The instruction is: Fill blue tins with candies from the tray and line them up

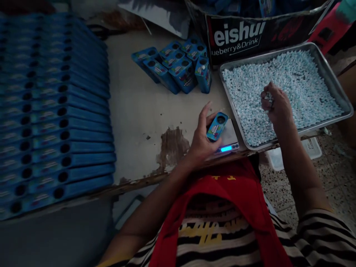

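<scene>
My left hand (202, 139) is wrapped round a small blue candy tin (217, 127), whose dark round hole faces up. The tin is over a small digital scale (230, 134) with a lit blue display; whether it rests on the scale I cannot tell. Above the metal tray (244, 145), my right hand (278, 104) is closed on a bunch of small candies. Pale blue and white candies (300, 79) of the same sort fill the tray in a thick layer.
Several blue tins (183, 72) stand upright beyond my left hand. Rows of stacked blue tins (63, 122) cover the left side of the table (133, 122). A black printed carton (239, 37) with more blue packs stands behind the tray. A white plastic basket (313, 147) sits below the table edge.
</scene>
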Tool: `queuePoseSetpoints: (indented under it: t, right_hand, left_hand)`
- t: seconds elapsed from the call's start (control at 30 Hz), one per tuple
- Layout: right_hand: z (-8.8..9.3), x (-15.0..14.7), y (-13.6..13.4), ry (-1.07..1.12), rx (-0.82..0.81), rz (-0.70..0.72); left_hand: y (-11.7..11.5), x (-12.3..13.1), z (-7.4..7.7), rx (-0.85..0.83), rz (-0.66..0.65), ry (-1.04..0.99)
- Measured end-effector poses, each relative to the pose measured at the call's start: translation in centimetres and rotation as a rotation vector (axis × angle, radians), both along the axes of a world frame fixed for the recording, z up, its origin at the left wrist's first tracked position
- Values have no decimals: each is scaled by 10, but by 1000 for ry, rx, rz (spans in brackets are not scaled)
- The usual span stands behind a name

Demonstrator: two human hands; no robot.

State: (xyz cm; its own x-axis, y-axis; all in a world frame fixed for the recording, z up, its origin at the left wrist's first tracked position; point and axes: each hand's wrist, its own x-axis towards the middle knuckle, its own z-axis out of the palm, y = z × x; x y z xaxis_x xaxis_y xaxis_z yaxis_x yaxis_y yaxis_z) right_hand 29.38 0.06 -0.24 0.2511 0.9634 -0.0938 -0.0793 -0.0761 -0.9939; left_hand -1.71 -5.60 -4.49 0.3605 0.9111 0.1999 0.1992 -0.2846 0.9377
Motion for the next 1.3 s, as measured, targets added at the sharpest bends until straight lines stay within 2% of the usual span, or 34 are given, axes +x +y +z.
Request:
queuePoseSetpoints:
  t: [0.07, 0.13, 0.27, 0.37, 0.43, 0.5, 0.63, 0.7, 0.77, 0.93, 1.07, 1.2, 1.3]
  right_hand:
    - [2, 10, -3, 29, -35, 25]
    - [5, 17, -8, 53, -77, 19]
    - [13, 6, -17, 242, -155, -18]
    - [18, -5, -20, 246, -242, 107]
    - [22, -4, -20, 49, -289, 211]
    - [27, 4, -18, -249, -305, 270]
    - [41, 19, -13, -857, -274, 344]
    - [45, 21, -11, -980, -246, 410]
    - [47, 19, -8, -998, -222, 466]
    - [45, 6, -5, -873, -231, 453]
    - [41, -2, -8, -465, -317, 391]
    - [39, -6, -15, -70, -370, 249]
    - [39, -9, -19, 78, -375, 200]
  left_hand:
    - [17, -15, 9, -105, -124, -20]
    - [27, -23, 15, -157, -191, -53]
    - [27, -21, 19, -209, -230, -197]
    - [26, -20, 19, -309, -230, -216]
    - [29, -24, 17, -314, -233, -199]
    - [32, -33, 12, -280, -220, -212]
    - [25, -60, -1, -258, -75, -172]
    - [17, -73, -3, -273, 26, -127]
    - [9, -83, -1, -284, 102, -123]
    - [5, -90, 5, -255, 183, -129]
    - [1, -88, 1, -253, 226, -116]
    - [-9, -88, -1, -292, 249, -150]
    - [-12, -89, -2, -283, 255, -178]
